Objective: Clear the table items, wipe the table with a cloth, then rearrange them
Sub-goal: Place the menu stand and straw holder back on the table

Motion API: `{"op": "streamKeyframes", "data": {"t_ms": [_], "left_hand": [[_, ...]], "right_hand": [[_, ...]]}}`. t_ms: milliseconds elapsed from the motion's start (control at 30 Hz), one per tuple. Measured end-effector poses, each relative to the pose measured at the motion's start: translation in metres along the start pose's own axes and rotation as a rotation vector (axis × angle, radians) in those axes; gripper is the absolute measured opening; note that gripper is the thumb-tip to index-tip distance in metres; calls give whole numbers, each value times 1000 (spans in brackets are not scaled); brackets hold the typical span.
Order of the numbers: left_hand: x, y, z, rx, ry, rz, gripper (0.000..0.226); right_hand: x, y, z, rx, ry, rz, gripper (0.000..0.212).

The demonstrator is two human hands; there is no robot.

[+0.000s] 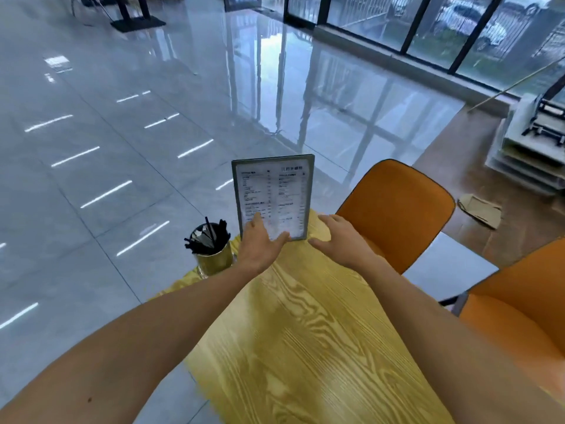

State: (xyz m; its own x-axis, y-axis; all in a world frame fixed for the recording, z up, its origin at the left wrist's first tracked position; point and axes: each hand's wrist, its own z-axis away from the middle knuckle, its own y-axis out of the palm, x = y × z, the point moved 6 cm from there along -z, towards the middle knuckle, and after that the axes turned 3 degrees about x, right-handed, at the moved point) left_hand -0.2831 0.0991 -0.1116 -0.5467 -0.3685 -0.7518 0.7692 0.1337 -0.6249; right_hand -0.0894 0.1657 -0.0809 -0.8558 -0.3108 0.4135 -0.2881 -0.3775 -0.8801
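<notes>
1 framed menu stand and 1 gold cup of black straws at the table's far edge; left hand flat against the menu, right hand open, empty; 2 orange chairs.

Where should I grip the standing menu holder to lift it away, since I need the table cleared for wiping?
Probably the menu holder by its two upright side edges, one from each side: it stands as a thin, flat panel at the table's far end, and both hands are already at its lower part.
</notes>
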Motion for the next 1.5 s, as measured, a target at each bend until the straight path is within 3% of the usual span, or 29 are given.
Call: {"op": "streamKeyframes", "data": {"t_ms": [200, 400, 500, 667, 767, 1000, 1500], "left_hand": [[19, -5, -61, -102, -229, 302, 118], [33, 0, -106, -201, -376, 421, 123], [41, 0, -123, -251, -377, 417, 113], [54, -2, -135, -343, -359, 416, 71], [57, -4, -138, -342, -306, 329, 63], [48, 12, -110, -262, -203, 261, 58], [-46, 127, 41, 34, -9, 201, 58]], "right_hand": [[5, 4, -78, -34, 123, -351, 95], [-8, 20, -134, -96, 290, -705, 94], [-17, 34, -151, -73, 351, -834, 96], [-25, 47, -164, -112, 299, -893, 48], [-32, 44, -159, -158, 274, -838, 37], [-57, 43, -97, -241, 301, -796, 34], [-169, 26, 145, -546, 505, -800, 29]]}}
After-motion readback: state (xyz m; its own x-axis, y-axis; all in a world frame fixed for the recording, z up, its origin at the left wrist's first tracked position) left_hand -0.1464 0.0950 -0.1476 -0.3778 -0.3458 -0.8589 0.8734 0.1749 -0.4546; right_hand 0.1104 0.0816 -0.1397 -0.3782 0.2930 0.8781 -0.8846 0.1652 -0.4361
